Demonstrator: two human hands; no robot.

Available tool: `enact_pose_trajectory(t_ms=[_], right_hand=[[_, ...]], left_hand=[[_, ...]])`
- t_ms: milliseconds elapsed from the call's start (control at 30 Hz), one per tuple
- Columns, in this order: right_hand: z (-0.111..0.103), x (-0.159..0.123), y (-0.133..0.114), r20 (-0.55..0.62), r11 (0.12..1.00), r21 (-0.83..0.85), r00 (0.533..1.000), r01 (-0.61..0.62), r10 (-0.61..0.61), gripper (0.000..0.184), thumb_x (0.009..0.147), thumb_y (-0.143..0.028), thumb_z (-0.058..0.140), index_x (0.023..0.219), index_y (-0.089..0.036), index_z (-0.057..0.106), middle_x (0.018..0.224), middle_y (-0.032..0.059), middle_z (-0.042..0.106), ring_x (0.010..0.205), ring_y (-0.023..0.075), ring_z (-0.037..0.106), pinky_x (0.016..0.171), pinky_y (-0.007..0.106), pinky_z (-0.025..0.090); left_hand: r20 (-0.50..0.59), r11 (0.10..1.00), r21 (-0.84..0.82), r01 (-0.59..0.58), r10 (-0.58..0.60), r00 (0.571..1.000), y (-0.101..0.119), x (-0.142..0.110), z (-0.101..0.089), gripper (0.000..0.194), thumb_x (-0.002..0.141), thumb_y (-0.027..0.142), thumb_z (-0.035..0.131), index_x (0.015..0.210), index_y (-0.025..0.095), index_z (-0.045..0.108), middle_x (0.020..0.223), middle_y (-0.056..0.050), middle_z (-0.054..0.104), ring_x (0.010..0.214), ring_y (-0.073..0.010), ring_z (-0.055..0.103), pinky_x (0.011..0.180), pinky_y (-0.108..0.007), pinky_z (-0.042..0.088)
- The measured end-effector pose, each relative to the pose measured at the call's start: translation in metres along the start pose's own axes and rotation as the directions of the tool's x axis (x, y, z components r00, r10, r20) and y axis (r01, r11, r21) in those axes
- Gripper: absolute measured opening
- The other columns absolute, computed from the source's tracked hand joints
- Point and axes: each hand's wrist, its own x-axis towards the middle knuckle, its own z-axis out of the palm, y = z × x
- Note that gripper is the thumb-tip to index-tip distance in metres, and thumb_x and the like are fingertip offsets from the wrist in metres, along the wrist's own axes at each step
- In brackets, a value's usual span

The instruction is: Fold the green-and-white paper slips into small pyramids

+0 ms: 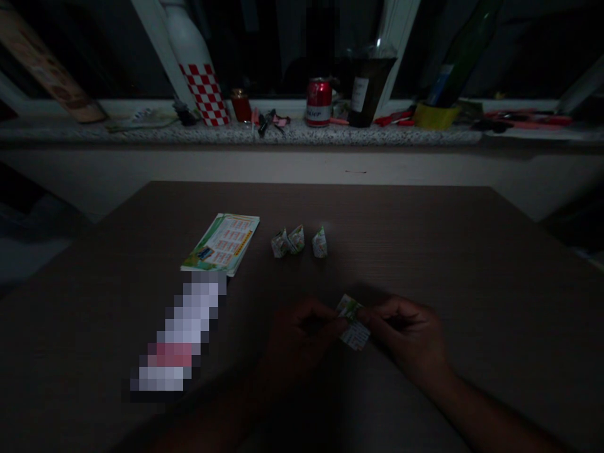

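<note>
A small piece of printed paper (356, 335), green and white with lines of text, is held between my two hands just above the table. My left hand (306, 330) pinches its left edge between thumb and fingers. At its right edge, my right hand (406, 327) grips it the same way. Beyond the hands stand three small folded paper pieces (296, 239) with similar print. Two of them touch, and the third folded piece (319, 243) sits apart on the right. The scene is dim, so finger details are partly lost.
A stack of printed calendar sheets (224, 242) lies at left on the brown table (401, 233). A blurred-out pale item (189, 327) is in front of it. On the windowsill (283, 135) stand a checkered bottle (205, 91), a red can (319, 100), a dark bag and a tape roll.
</note>
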Motion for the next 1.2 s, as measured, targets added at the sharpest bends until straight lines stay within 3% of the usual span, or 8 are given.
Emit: enact_pose_trajectory(t_ms=[133, 300, 400, 500, 600, 733, 933, 1200], right_hand=[[0.0, 0.0, 0.001, 0.019, 1.0, -0.007, 1.0, 0.017, -0.017, 0.015, 0.065, -0.021, 0.076, 0.053, -0.019, 0.067, 0.049, 0.0003, 0.067, 0.041, 0.0112, 0.059, 0.041, 0.019, 0.048], [0.001, 0.0, 0.003, 0.006, 0.997, 0.049, 0.999, -0.052, 0.051, 0.015, 0.061, -0.022, 0.081, 0.062, -0.019, 0.066, 0.05, -0.0016, 0.065, 0.044, 0.0109, 0.059, 0.044, 0.019, 0.049], [0.002, 0.001, 0.003, 0.159, 0.982, 0.092, 0.976, -0.166, 0.15, 0.023, 0.061, -0.026, 0.082, 0.077, -0.018, 0.068, 0.056, -0.0005, 0.068, 0.048, 0.0128, 0.061, 0.046, 0.021, 0.05], [0.003, 0.001, 0.002, 0.315, 0.981, 0.062, 0.937, -0.182, 0.154, 0.02, 0.069, -0.032, 0.077, 0.061, -0.017, 0.067, 0.054, 0.0012, 0.067, 0.047, 0.0118, 0.058, 0.045, 0.021, 0.047], [0.001, 0.001, 0.0, 0.348, 0.984, 0.074, 0.929, -0.162, 0.127, 0.027, 0.075, -0.033, 0.073, 0.055, -0.016, 0.064, 0.053, 0.0008, 0.065, 0.047, 0.0103, 0.056, 0.047, 0.02, 0.045], [-0.003, 0.004, 0.0, 0.418, 0.979, 0.09, 0.899, -0.184, 0.131, 0.027, 0.08, -0.039, 0.068, 0.064, -0.017, 0.07, 0.058, 0.0014, 0.066, 0.051, 0.0116, 0.057, 0.05, 0.022, 0.046], [-0.008, 0.005, 0.002, 0.409, 0.98, 0.081, 0.903, -0.18, 0.132, 0.028, 0.084, -0.04, 0.063, 0.069, -0.018, 0.074, 0.061, 0.0019, 0.067, 0.056, 0.0137, 0.059, 0.055, 0.024, 0.047], [-0.009, 0.004, 0.002, 0.422, 0.978, 0.1, 0.898, -0.184, 0.125, 0.031, 0.086, -0.041, 0.062, 0.068, -0.018, 0.073, 0.056, -0.0003, 0.062, 0.051, 0.0126, 0.054, 0.05, 0.024, 0.043]], left_hand=[[-0.003, 0.992, -0.126, -0.001, 0.001, 1.0, 0.0, 0.0, 0.002, 0.016, 0.076, 0.026, 0.072, 0.084, 0.017, 0.061, 0.075, 0.001, 0.065, 0.069, -0.013, 0.061, 0.063, -0.022, 0.048], [0.012, 0.991, -0.132, -0.035, 0.037, 0.999, -0.002, 0.002, 0.0, 0.019, 0.077, 0.026, 0.07, 0.076, 0.017, 0.053, 0.07, 0.003, 0.055, 0.064, -0.0101, 0.053, 0.059, -0.02, 0.043], [-0.005, 0.994, -0.095, -0.059, 0.059, 0.998, -0.002, 0.002, -0.002, 0.019, 0.078, 0.026, 0.068, 0.074, 0.017, 0.052, 0.068, 0.003, 0.053, 0.063, -0.0098, 0.051, 0.058, -0.02, 0.041], [-0.013, 0.996, -0.054, -0.069, 0.068, 0.998, -0.001, 0.003, -0.002, 0.018, 0.078, 0.026, 0.068, 0.072, 0.017, 0.053, 0.068, 0.003, 0.053, 0.062, -0.0098, 0.05, 0.057, -0.019, 0.04], [0.002, 0.997, -0.054, -0.063, 0.063, 0.998, 0.0, 0.004, -0.002, 0.02, 0.077, 0.026, 0.069, 0.07, 0.017, 0.053, 0.065, 0.004, 0.053, 0.06, -0.0092, 0.049, 0.055, -0.019, 0.039], [-0.003, 0.994, -0.103, -0.031, 0.03, 1.0, 0.003, 0.005, -0.003, 0.022, 0.074, 0.026, 0.071, 0.067, 0.016, 0.053, 0.063, 0.004, 0.054, 0.058, -0.0089, 0.05, 0.054, -0.019, 0.039], [0.04, 0.978, -0.197, 0.07, -0.063, 0.997, 0.004, 0.008, -0.006, 0.019, 0.071, 0.026, 0.074, 0.075, 0.016, 0.057, 0.067, 0.002, 0.061, 0.061, -0.0108, 0.056, 0.056, -0.02, 0.041], [0.018, 0.975, -0.219, 0.049, -0.046, 0.999, 0.007, 0.009, -0.008, 0.015, 0.071, 0.025, 0.072, 0.07, 0.015, 0.061, 0.067, 0.001, 0.061, 0.064, -0.0118, 0.056, 0.061, -0.022, 0.044]])
